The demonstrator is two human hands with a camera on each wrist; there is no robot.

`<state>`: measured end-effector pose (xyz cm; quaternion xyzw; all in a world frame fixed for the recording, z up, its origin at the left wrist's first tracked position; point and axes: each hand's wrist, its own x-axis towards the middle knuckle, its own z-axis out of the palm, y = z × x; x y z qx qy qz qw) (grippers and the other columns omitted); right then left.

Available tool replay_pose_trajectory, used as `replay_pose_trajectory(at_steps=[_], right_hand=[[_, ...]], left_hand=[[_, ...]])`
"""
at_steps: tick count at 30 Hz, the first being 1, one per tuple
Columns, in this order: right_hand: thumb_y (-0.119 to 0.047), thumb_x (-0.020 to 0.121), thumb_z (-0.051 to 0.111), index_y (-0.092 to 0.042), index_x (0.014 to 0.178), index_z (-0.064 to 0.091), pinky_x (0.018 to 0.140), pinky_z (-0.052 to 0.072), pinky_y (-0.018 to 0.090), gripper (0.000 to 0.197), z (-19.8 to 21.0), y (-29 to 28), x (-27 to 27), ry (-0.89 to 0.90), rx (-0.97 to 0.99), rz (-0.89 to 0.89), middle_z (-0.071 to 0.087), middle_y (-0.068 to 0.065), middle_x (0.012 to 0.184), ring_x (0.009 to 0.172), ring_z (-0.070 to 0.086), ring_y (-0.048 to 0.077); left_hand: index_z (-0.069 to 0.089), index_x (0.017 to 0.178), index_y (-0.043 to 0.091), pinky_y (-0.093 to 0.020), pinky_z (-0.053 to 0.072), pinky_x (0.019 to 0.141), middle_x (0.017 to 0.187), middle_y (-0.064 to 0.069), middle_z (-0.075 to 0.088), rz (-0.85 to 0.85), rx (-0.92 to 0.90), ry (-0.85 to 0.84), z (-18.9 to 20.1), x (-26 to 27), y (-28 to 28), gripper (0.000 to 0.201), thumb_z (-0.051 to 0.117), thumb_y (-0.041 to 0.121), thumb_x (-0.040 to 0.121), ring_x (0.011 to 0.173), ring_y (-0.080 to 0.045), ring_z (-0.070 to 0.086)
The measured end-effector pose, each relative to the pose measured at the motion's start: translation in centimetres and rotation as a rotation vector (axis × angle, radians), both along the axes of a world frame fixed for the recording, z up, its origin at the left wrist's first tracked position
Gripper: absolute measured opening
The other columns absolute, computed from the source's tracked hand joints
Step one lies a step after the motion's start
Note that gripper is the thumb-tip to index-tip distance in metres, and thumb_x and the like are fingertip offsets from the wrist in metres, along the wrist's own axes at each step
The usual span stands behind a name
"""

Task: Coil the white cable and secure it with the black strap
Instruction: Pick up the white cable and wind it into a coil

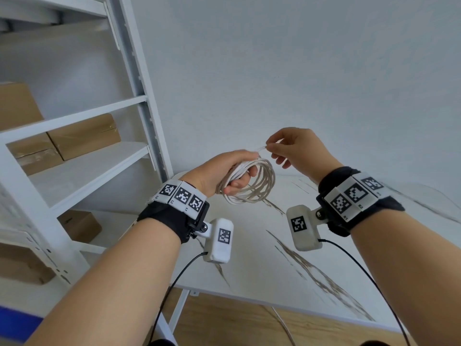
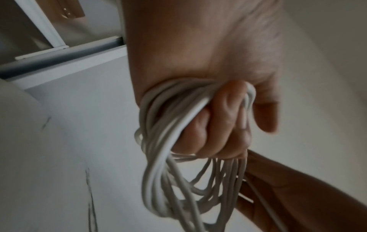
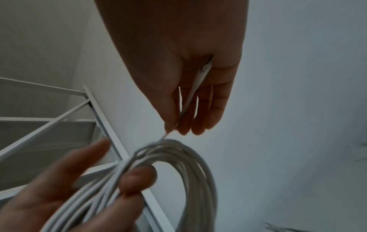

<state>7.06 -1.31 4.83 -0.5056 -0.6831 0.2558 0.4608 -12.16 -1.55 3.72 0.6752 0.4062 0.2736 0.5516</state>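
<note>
Both hands point(image 1: 224, 171) on white cable point(image 1: 259, 186)

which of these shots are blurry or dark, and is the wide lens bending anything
Head view: bright and mostly sharp, though the shelf unit bows from lens distortion. Left wrist view: dim, the white cable motion-smeared under the left hand. Right wrist view: darkest, the right hand backlit, the coil soft.

I'm looking at a plain pale wall point(image 1: 274, 71) ahead, with white metal shelving point(image 1: 82, 168) on the left holding brown cardboard boxes point(image 1: 84, 136). Below sits a white marble-veined table point(image 1: 287, 265) over wood-look flooring point(image 1: 224, 325).
</note>
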Motion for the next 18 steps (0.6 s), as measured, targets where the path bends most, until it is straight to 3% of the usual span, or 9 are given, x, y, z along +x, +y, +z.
replay_pose_trajectory(at_steps=[3, 6, 9, 11, 13, 15, 18], right_hand=[[-0.01, 0.088, 0.064, -0.002, 0.095, 0.063, 0.064, 0.055, 0.037, 0.011, -0.7, 0.2, 0.0, 0.06, -0.027, 0.024, 0.07, 0.012, 0.076, 0.065, 0.064, 0.021], [-0.008, 0.088, 0.064, 0.0, 0.091, 0.064, 0.069, 0.058, 0.038, 0.008, -1.0, 0.2, -0.2, 0.109, -0.058, 0.052, 0.07, 0.015, 0.078, 0.065, 0.065, 0.022], [-0.005, 0.09, 0.059, 0.002, 0.093, 0.064, 0.06, 0.056, 0.029, 0.009, -1.2, 0.0, -0.3, 0.191, -0.108, 0.087, 0.068, 0.013, 0.08, 0.059, 0.066, 0.015], [-0.004, 0.092, 0.054, 0.0, 0.094, 0.064, 0.064, 0.055, 0.033, 0.011, -1.5, 0.0, -0.5, 0.233, -0.137, 0.112, 0.068, 0.013, 0.082, 0.057, 0.066, 0.012], [-0.01, 0.096, 0.052, -0.002, 0.097, 0.062, 0.082, 0.056, 0.044, 0.013, -1.7, 0.1, -0.7, 0.332, -0.191, 0.148, 0.067, 0.016, 0.089, 0.078, 0.072, 0.025], [-0.018, 0.1, 0.049, -0.004, 0.101, 0.058, 0.086, 0.055, 0.045, 0.017, -1.6, -0.2, -0.9, 0.467, -0.27, 0.218, 0.065, 0.016, 0.096, 0.095, 0.069, 0.036], [-0.03, 0.1, 0.049, -0.006, 0.104, 0.057, 0.083, 0.056, 0.04, 0.025, -1.6, -0.3, -1.2, 0.524, -0.33, 0.293, 0.066, 0.012, 0.098, 0.093, 0.066, 0.03]], left_hand=[[0.054, 0.063, 0.013, -0.021, 0.021, 0.038, 0.045, -0.002, 0.034, -0.007, 0.02, 0.012, -0.1, 0.1, -0.1, 0.032, 0.054, 0.021, 0.095, 0.032, -0.012, 0.025], [0.052, 0.074, 0.009, -0.022, 0.022, 0.04, 0.045, 0.0, 0.032, 0.016, 0.018, -0.027, 0.0, 0.2, -0.2, 0.027, 0.051, 0.022, 0.098, 0.03, -0.011, 0.026], [0.049, 0.077, 0.01, -0.021, 0.024, 0.04, 0.044, 0.002, 0.03, 0.042, 0.003, -0.139, 0.2, 0.2, -0.3, 0.027, 0.047, 0.024, 0.1, 0.03, -0.011, 0.028], [0.048, 0.076, 0.011, -0.019, 0.026, 0.037, 0.042, 0.003, 0.03, 0.052, -0.019, -0.222, 0.2, 0.1, -0.3, 0.028, 0.045, 0.025, 0.101, 0.029, -0.01, 0.028], [0.048, 0.076, 0.012, -0.02, 0.025, 0.037, 0.041, 0.004, 0.031, 0.062, -0.038, -0.273, 0.1, 0.1, -0.2, 0.03, 0.044, 0.028, 0.101, 0.028, -0.01, 0.028], [0.049, 0.076, 0.013, -0.023, 0.024, 0.04, 0.041, 0.004, 0.031, 0.072, -0.051, -0.317, 0.1, 0.2, -0.2, 0.03, 0.044, 0.03, 0.101, 0.029, -0.01, 0.03], [0.049, 0.076, 0.013, -0.023, 0.026, 0.04, 0.04, 0.005, 0.031, 0.068, -0.091, -0.397, -0.1, 0.1, -0.1, 0.031, 0.043, 0.031, 0.101, 0.028, -0.01, 0.031]])
